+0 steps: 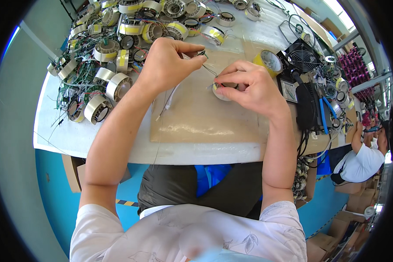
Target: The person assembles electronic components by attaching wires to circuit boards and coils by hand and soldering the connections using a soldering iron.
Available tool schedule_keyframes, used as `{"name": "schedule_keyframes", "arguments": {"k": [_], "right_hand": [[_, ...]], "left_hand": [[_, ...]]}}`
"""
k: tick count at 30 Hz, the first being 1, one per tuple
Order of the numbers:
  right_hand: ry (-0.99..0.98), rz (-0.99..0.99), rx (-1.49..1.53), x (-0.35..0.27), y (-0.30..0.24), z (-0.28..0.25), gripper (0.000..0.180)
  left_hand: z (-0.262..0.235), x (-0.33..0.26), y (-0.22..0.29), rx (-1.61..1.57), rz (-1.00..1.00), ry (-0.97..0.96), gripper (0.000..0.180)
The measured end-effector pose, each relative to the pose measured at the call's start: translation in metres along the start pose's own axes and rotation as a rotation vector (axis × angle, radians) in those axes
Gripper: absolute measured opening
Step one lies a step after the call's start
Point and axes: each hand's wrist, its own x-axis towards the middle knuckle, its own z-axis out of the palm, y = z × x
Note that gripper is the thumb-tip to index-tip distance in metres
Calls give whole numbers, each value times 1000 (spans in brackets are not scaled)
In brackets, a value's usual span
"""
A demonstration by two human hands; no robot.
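Over the brown sheet (192,124) on the table, my left hand (170,61) pinches the end of some thin dark wires (208,69); a small dark piece shows at its fingertips. The wires run across to a small white ring-shaped coil (222,94). My right hand (253,87) is closed on that coil, thumb and fingers at its top, and hides much of it. Beneath my left wrist lies a white cable (172,97) with a connector at its lower end.
Many white and yellow-taped ring coils (117,86) with green wires heap up on the left and back. To the right stand a yellow tape roll (268,62), a black fan (302,59) and blue-handled pliers (324,114). A co-worker (362,159) is at far right.
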Motion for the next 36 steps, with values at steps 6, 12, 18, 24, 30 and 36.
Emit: {"name": "schedule_keyframes", "arguments": {"k": [6,12,18,24,30,36], "right_hand": [[27,320,293,2,-1,-3,18],[16,316,368,0,6,-5,15],[110,357,397,5,6,2,14],[248,366,512,13,-4,23,17],[353,321,536,13,-11,31,17],[398,342,527,13,-12,32,16]], "left_hand": [[8,1,-11,109,146,143,30],[17,0,-12,59,246,203,25],[23,7,-22,104,608,376,19],[25,5,-23,-14,487,276,23],[23,2,-16,-265,273,151,23],[25,0,-12,-273,225,105,24]]}}
